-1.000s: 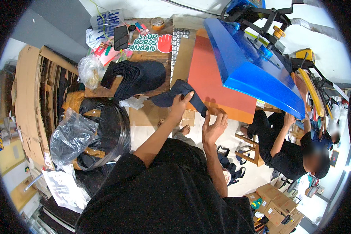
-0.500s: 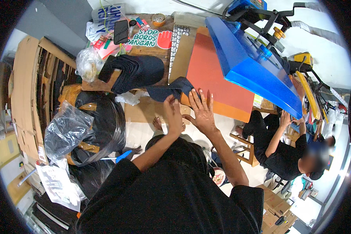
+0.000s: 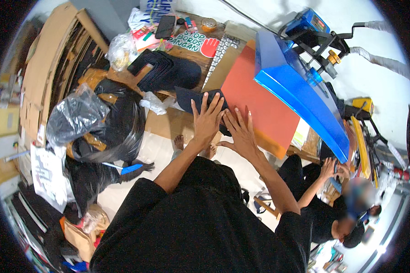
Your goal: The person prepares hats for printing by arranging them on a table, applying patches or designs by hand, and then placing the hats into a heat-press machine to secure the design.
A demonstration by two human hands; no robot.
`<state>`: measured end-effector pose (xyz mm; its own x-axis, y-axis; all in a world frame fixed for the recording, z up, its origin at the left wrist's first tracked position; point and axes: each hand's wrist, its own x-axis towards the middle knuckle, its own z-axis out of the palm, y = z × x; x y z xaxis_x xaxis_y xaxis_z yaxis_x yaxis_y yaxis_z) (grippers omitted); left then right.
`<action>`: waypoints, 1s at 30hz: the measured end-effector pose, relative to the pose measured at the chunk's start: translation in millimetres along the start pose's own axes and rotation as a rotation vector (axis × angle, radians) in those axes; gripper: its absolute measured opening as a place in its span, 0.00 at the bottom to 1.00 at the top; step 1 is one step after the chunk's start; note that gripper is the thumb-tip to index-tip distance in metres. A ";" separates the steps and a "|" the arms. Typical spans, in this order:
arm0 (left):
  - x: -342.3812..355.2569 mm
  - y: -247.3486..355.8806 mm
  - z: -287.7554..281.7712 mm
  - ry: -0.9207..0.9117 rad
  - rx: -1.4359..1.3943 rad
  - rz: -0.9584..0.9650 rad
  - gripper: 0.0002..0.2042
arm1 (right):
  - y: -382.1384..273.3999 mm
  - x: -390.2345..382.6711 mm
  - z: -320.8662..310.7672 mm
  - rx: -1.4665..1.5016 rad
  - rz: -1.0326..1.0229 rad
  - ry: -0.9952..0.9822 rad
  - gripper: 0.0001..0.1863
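Note:
A dark navy cloth piece (image 3: 183, 98) lies at the left edge of the orange-red pad (image 3: 255, 91) of a heat press, part of it reaching past that edge. My left hand (image 3: 207, 120) rests flat on the cloth with its fingers stretched out. Close beside it, my right hand (image 3: 242, 135) is spread, its fingertips on the cloth's right side and the pad. Both hands cover much of the cloth. Over the pad's right side tilts the raised blue upper plate (image 3: 300, 93) of the press. A stack of dark cloth pieces (image 3: 180, 73) sits on the wooden table to the left.
Past the stack lie a phone (image 3: 165, 27), a round tin (image 3: 208, 24) and a plastic bag (image 3: 121, 51). Black wrapped bundles (image 3: 116, 132) and cardboard sheets (image 3: 54, 59) stand at left. At right, a co-worker in black (image 3: 314, 218) sits near a yellow press (image 3: 361, 145).
My left hand has gone from bent fingers at the cloth's near edge to lying flat on it. My right hand stays spread beside it. The whole view has turned and shifted somewhat.

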<state>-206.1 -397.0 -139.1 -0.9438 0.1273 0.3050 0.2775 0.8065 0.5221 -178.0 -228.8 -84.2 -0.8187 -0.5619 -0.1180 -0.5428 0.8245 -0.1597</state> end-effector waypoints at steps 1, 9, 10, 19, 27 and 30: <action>-1.5 2.1 2.3 0.006 0.053 0.006 0.23 | 3.0 -1.5 -0.7 -0.018 -0.017 -0.001 0.56; -12.4 4.9 3.0 -0.002 0.050 -0.195 0.33 | 35.8 -4.9 -9.1 0.077 -0.196 0.141 0.34; -11.4 2.3 4.6 -0.001 0.026 -0.193 0.34 | 42.4 2.1 -10.5 0.115 -0.220 0.180 0.29; -5.4 -14.3 9.5 -0.136 -0.197 -0.260 0.54 | 72.8 54.8 -4.8 0.085 -0.525 0.174 0.22; -3.9 -15.4 3.2 -0.199 -0.100 -0.260 0.59 | 66.2 61.4 -11.6 -0.069 -0.549 0.063 0.31; -2.0 -13.5 0.3 -0.234 -0.063 -0.245 0.60 | 67.0 46.9 -12.4 -0.047 -0.527 0.064 0.32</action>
<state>-208.0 -408.0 -147.0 -0.9974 0.0689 -0.0230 0.0408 0.7931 0.6077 -255.1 -199.0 -88.4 -0.4420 -0.8966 0.0269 -0.8901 0.4347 -0.1373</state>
